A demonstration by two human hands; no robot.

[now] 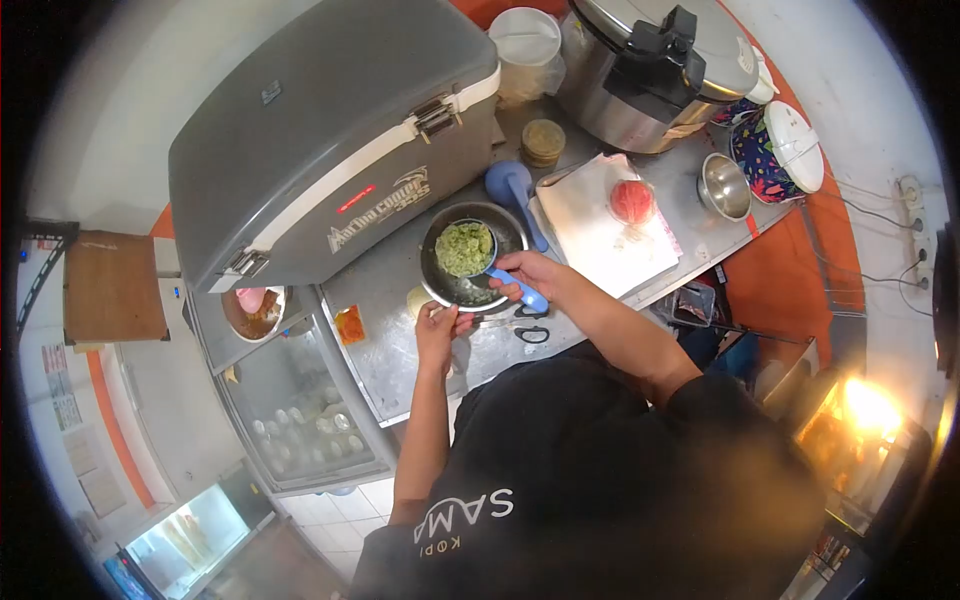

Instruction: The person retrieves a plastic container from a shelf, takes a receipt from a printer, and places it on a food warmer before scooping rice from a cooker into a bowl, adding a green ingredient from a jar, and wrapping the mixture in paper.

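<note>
My right hand (525,277) is closed around the blue handle (522,289) of a scoop filled with a green, lumpy food (465,249). The scoop is over a dark-inside metal bowl (513,229). At the bowl's near-left rim, my left hand (441,326) grips the edge with its fingers. Black-handled scissors (532,334) lie just below the bowl. Beside the bowl's upper right is a blue ladle-like utensil (518,192). Part of a pale round thing shows behind the bowl's left edge.
A large grey cooler (330,130) stands behind the bowl. To the right are stacked papers (590,235) with a red bundle (632,202), a small steel bowl (725,187) and a rice cooker (640,100). An orange packet (349,324) lies left on the metal counter (385,375).
</note>
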